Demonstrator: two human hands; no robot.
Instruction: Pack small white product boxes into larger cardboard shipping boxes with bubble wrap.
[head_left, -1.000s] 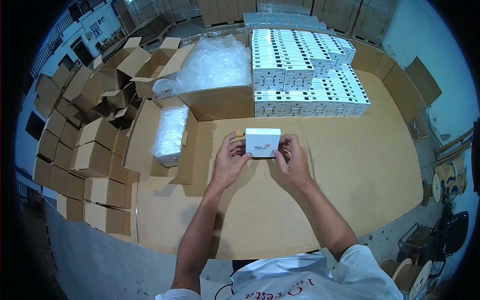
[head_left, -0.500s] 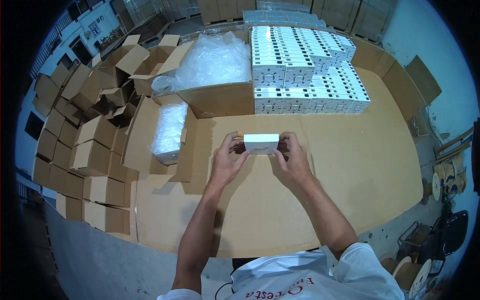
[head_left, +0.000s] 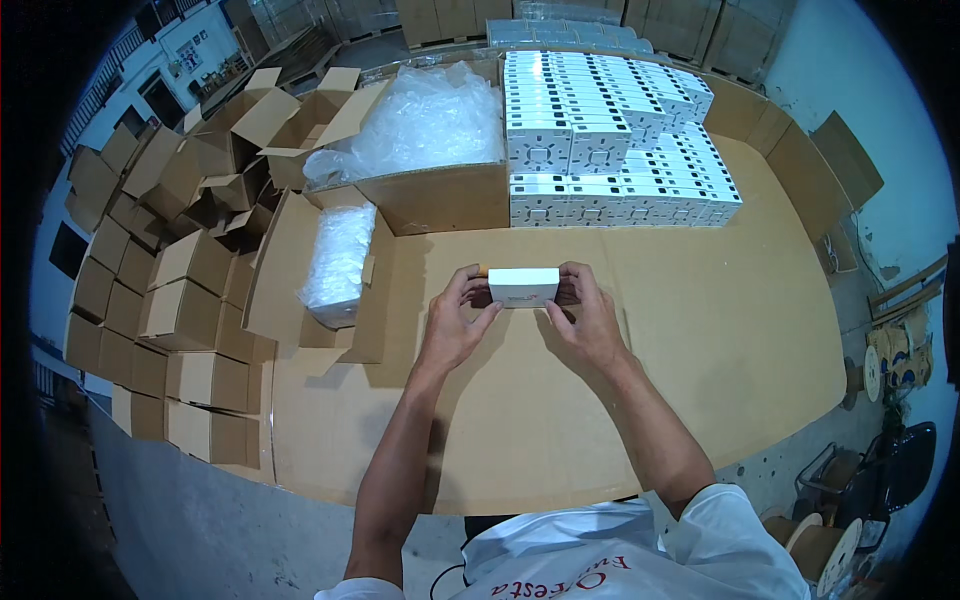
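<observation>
Both hands' fingers pinch the ends of a small white box (head_left: 523,286), left hand (head_left: 452,325) and right hand (head_left: 585,320) holding it above the cardboard-covered table (head_left: 700,340). A second ago its broad printed face showed; now a narrow side does. Stacked white boxes (head_left: 600,140) stand behind, brown cartons (head_left: 170,300) at left.

The counter (head_left: 700,330) is covered with brown cardboard sheeting. A grey concrete floor (head_left: 200,530) is seen beneath it. A pale blue wall (head_left: 830,60) is located at the right. Windows (head_left: 190,50) are set in the far left wall.
</observation>
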